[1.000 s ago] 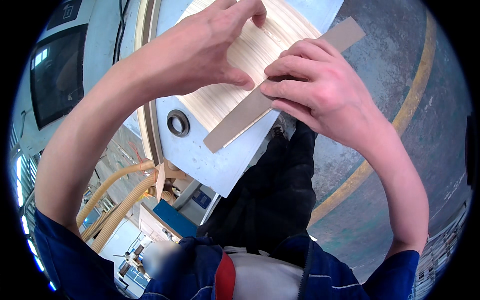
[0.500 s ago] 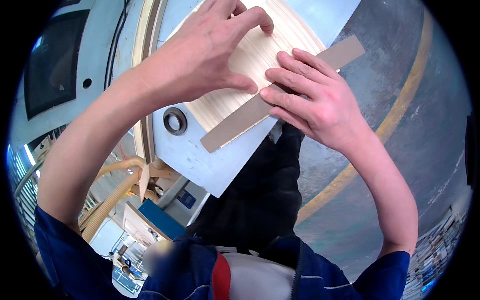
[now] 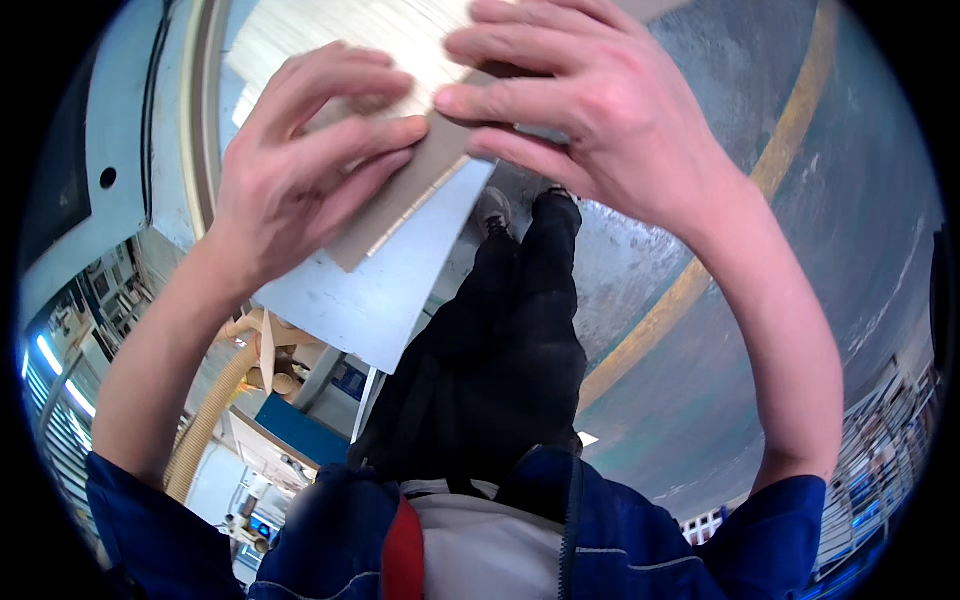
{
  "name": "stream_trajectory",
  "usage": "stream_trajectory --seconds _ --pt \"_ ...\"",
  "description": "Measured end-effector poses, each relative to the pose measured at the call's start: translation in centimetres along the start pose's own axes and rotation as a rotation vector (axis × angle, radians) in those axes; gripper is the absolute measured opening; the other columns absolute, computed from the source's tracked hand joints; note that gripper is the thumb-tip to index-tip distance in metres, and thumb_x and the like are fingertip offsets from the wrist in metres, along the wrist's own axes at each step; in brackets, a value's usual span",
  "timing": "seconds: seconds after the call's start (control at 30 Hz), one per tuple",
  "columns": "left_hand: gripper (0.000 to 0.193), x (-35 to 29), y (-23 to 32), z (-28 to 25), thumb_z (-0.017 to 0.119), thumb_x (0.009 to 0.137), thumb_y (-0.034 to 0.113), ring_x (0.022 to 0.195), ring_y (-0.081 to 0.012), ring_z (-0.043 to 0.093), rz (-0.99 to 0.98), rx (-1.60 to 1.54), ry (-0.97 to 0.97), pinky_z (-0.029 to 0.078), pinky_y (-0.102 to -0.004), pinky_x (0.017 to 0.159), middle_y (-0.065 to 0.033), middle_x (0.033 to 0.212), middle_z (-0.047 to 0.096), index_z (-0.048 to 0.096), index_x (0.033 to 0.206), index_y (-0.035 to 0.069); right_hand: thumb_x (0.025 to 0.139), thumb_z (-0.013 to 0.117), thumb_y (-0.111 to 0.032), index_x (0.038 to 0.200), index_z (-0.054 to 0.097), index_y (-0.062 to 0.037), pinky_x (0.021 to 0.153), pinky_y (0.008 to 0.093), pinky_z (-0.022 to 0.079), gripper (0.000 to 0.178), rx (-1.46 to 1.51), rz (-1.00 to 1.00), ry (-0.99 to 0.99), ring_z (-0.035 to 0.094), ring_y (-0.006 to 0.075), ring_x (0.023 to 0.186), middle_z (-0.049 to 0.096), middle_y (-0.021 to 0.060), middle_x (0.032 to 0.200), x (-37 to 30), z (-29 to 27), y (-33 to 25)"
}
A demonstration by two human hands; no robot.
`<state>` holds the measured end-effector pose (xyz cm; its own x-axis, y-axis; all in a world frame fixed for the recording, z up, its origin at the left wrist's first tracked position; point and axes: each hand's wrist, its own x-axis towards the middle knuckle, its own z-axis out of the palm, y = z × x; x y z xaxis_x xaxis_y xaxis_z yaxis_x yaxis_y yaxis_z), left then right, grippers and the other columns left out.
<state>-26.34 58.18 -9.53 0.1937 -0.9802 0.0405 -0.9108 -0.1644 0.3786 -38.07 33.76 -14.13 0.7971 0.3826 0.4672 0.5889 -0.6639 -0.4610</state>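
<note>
A pale wood panel (image 3: 330, 35) of narrow light strips lies on a light-blue tabletop (image 3: 375, 315). Along its near edge runs a flat grey-brown strip (image 3: 385, 205) with a light, rough near edge. My right hand (image 3: 590, 105) holds that strip, fingers across it and the lowest digit at its near side. Beside it, my left hand (image 3: 300, 150) is somewhat blurred, its fingers bent and apart. One left fingertip is close to the strip's upper edge; whether they touch I cannot tell. Both hands cover parts of the panel and strip.
A long pale rail (image 3: 203, 110) stands left of the panel, beside a grey-blue machine body (image 3: 105, 215). Ribbed tan hoses (image 3: 215, 410) hang at the lower left. My legs in black trousers (image 3: 490, 350) are close to the table's corner. A yellow line (image 3: 650, 335) crosses the grey floor.
My left hand has come down from over the panel to the strip's left part. Panel, table and strip sit higher and further left in view. The dark ring on the table is out of sight.
</note>
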Motion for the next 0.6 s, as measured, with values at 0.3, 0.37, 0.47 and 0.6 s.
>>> stream_trajectory --seconds 0.3,0.37,0.47,0.6 --pt "0.041 -1.5 1.6 1.3 0.082 0.076 0.018 0.129 -0.0362 0.056 0.046 0.145 0.009 0.043 -0.0543 0.111 -0.0183 0.129 0.063 0.074 0.116 0.01 0.083 0.068 -0.016 0.093 0.066 -0.0055 0.1 0.0379 0.044 0.014 -0.186 -0.033 0.242 0.061 0.0277 0.108 0.065 0.0129 0.107 -0.8 -1.0 -2.3" --pt "0.041 -1.3 1.7 1.5 0.081 0.076 0.017 0.129 -0.0364 0.056 0.043 0.158 0.016 0.043 -0.0548 0.111 -0.0186 0.129 0.063 0.074 0.116 0.009 0.082 0.069 -0.016 0.104 0.068 -0.0051 0.107 0.0414 0.04 0.024 -0.22 0.135 0.44 0.06 0.0325 0.115 0.065 0.0169 0.117 -1.9 0.6 -2.0" --pt "0.041 -1.1 2.0 1.4 0.08 0.076 0.015 0.129 -0.0367 0.056 0.048 0.164 0.011 0.043 -0.0561 0.111 -0.0189 0.13 0.062 0.073 0.116 0.01 0.082 0.073 -0.018 0.12 0.066 -0.0063 0.113 0.0452 0.036 0.04 -0.126 0.467 0.735 0.059 0.0346 0.121 0.063 0.0198 0.126 -3.1 2.5 -3.1" --pt "0.041 -1.0 2.3 1.0 0.08 0.076 0.015 0.129 -0.0369 0.055 0.045 0.197 -0.017 0.042 -0.0568 0.112 -0.0189 0.13 0.061 0.074 0.116 0.01 0.08 0.079 -0.022 0.136 0.051 -0.0028 0.108 0.0444 0.041 0.065 0.243 0.722 1.035 0.054 0.0339 0.127 0.055 0.0218 0.133 -2.9 7.3 -4.9"
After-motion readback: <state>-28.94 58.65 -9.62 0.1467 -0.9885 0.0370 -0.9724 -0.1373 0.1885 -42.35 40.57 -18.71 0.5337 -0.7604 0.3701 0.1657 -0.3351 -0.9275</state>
